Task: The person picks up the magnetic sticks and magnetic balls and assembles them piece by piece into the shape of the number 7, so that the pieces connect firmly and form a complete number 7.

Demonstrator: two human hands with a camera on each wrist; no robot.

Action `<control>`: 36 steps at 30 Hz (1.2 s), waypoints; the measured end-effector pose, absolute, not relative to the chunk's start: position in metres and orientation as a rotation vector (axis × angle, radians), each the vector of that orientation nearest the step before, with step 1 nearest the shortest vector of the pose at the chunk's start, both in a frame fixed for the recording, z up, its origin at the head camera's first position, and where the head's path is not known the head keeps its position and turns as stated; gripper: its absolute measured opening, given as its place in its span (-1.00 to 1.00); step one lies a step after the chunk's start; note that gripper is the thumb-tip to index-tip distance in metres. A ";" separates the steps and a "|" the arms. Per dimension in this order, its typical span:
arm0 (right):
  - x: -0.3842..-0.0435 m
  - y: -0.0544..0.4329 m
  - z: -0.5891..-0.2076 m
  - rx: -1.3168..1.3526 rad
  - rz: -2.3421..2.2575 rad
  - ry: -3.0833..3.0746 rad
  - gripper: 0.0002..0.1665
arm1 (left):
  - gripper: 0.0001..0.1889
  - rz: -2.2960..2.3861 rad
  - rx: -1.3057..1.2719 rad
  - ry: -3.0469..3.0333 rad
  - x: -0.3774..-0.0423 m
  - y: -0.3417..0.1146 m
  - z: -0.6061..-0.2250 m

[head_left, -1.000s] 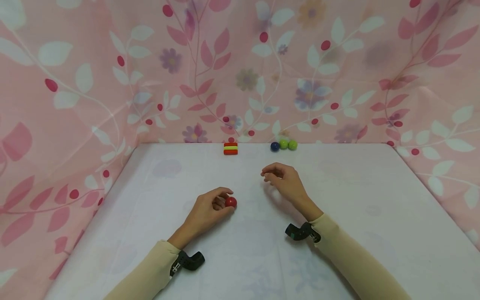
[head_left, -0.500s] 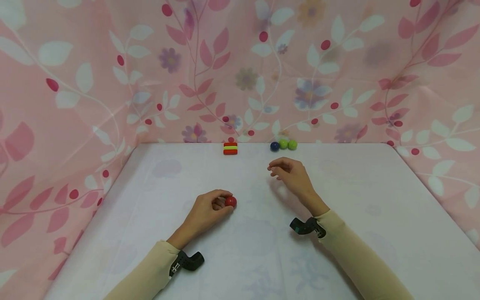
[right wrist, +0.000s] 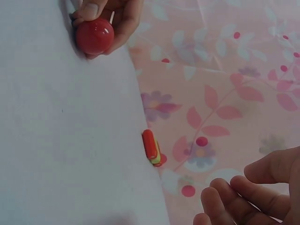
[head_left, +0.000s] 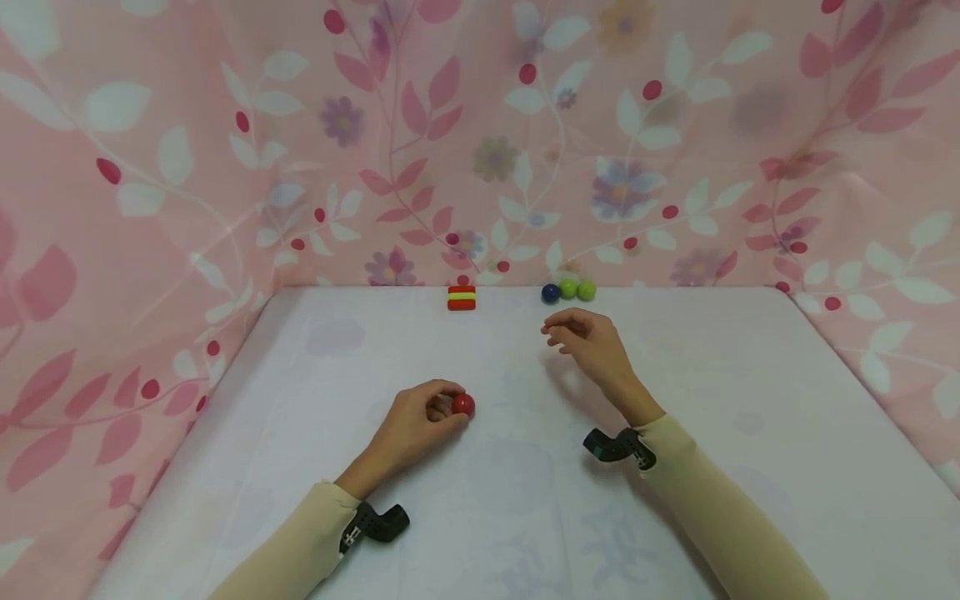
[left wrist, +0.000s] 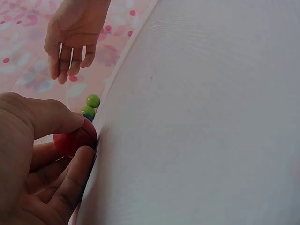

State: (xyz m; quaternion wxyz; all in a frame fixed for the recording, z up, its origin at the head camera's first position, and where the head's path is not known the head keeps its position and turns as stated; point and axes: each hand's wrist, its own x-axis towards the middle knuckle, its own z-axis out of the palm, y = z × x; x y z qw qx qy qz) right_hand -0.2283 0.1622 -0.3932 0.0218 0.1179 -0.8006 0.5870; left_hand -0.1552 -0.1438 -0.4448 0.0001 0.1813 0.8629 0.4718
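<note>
My left hand pinches a shiny red ball between thumb and fingers, low over the white table. In the left wrist view the thumb lies on one side of the ball and fingertips on the other. My right hand hovers with loosely bent fingers and holds nothing. Beyond its fingertips sit a dark blue ball and two green balls, one beside the other. In the right wrist view the fingers of the right hand are spread slightly apart.
At the table's back edge lies a small stack of red and yellow-green sticks. The white cloth-covered table ends at a pink floral curtain behind and at both sides. A black camera is strapped to each wrist.
My right hand has moved slightly away and to the right, towards the blue and green balls. The left hand stays in place with the red ball.
</note>
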 end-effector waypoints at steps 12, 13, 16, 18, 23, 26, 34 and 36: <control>-0.256 0.173 -0.391 0.334 1.673 -2.540 -0.73 | -0.67 1.494 0.604 2.690 -0.157 -0.142 -0.450; -0.257 0.174 -0.392 0.329 1.664 -2.547 -0.73 | -0.67 1.496 0.608 2.691 -0.157 -0.142 -0.450; -0.260 0.172 -0.393 0.333 1.658 -2.555 -0.75 | -0.68 1.500 0.622 2.694 -0.157 -0.143 -0.451; -0.264 0.170 -0.395 0.336 1.669 -2.560 -0.76 | -0.67 1.501 0.620 2.691 -0.158 -0.144 -0.451; -0.276 0.160 -0.398 0.354 1.715 -2.568 -0.76 | -0.68 1.512 0.616 2.680 -0.159 -0.144 -0.451; -0.281 0.150 -0.399 0.393 1.739 -2.558 -0.74 | -0.68 1.519 0.619 2.680 -0.160 -0.145 -0.453; -0.295 0.123 -0.400 0.452 1.775 -2.577 -0.71 | -0.69 1.528 0.603 2.665 -0.161 -0.146 -0.456; -0.298 0.118 -0.400 0.473 1.711 -2.593 -0.71 | -0.69 1.532 0.607 2.664 -0.161 -0.146 -0.455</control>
